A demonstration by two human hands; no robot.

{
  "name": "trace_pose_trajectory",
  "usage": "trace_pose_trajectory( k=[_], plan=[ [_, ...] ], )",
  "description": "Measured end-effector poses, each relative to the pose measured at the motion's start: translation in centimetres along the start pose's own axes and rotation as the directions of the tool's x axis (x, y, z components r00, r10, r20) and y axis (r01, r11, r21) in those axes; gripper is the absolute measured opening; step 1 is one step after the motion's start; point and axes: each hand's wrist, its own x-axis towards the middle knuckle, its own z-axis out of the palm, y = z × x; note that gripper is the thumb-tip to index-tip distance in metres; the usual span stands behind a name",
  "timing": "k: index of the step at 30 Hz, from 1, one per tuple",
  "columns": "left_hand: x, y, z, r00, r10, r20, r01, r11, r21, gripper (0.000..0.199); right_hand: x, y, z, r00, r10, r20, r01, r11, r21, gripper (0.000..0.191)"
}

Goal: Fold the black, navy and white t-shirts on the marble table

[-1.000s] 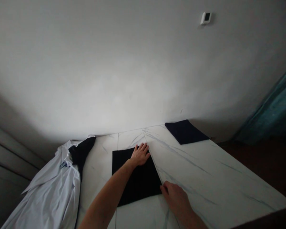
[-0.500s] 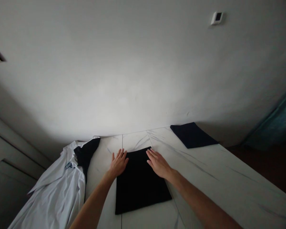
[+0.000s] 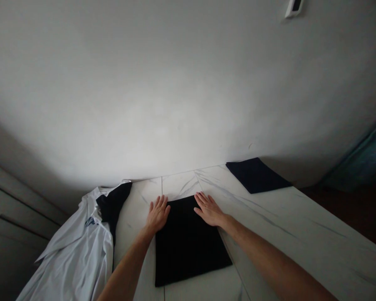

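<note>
Right hand [image 3: 209, 210] up to far edge of blk folded garment [image 3: 191, 244]; L hand [image 3: 158, 214] at its far-left corner; both open, flat, no hold.

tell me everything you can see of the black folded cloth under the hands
The black folded cloth is a flat, matte, roughly four-sided piece of fabric, possibly a garment, though the dark shows no seams or layers. It lies on a white marble-look table, its far edge looking narrower than its near edge. The left hand sits at its far left corner and the right hand lies on its far right corner, both open and flat.
</note>
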Motion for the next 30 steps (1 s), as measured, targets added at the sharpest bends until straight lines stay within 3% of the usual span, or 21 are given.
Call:
trace_pose_trajectory(
  k=[3, 5, 7, 11, 15, 20, 22, 25, 30],
  plan=[
    [-0.1, -0.9, -0.7, 0.962, -0.221, -0.158, 0.205, 0.972, -0.112, 0.054, 0.4, 0.2, -0.4, 0.984, 0.079, -0.157, -0.077, 0.997, 0.022, 0.060],
    [-0.2, -1.6, -1.4, 0.919, -0.380, -0.102, 0.357, 0.914, -0.191, 0.055, 0.8, 0.3, -1.1, 0.936, 0.234, -0.262, -0.228, 0.972, 0.054, 0.054],
    [-0.2, -2.2, -2.1, 0.898, -0.439, 0.017, 0.430, 0.872, -0.234, 0.052, 1.4, 0.1, -1.8, 0.889, 0.388, -0.243, -0.377, 0.922, 0.094, 0.046],
    [0.7, -2.3, -2.5, 0.895, -0.438, 0.084, 0.441, 0.841, -0.313, 0.025, 2.8, -0.9, -3.0, 0.838, 0.540, -0.080, -0.524, 0.837, 0.158, 0.047],
    [1.9, -1.5, -2.2, 0.877, -0.471, 0.093, 0.456, 0.755, -0.471, 0.013, 3.5, -1.7, -3.1, 0.803, 0.595, -0.040, -0.569, 0.784, 0.248, 0.043],
    [1.9, -0.7, -2.1, 0.844, -0.477, 0.246, 0.486, 0.488, -0.725, 0.023, 3.8, -1.6, -2.5, 0.809, 0.579, -0.103, -0.488, 0.758, 0.432, 0.032],
    [1.6, -0.9, -2.5, 0.829, -0.435, 0.350, 0.514, 0.348, -0.784, 0.026, 3.7, -1.2, -2.4, 0.795, 0.602, -0.074, -0.456, 0.674, 0.582, 0.032],
    [1.3, -1.4, -3.2, 0.816, -0.342, 0.467, 0.544, 0.177, -0.820, 0.027, 3.6, -0.5, -2.4, 0.805, 0.590, 0.070, -0.418, 0.479, 0.771, 0.028],
    [1.4, -1.7, -4.3, 0.814, -0.209, 0.541, 0.561, 0.046, -0.826, 0.024, 3.6, 0.3, -2.7, 0.841, 0.513, 0.174, -0.381, 0.331, 0.863, 0.032]
  ],
)
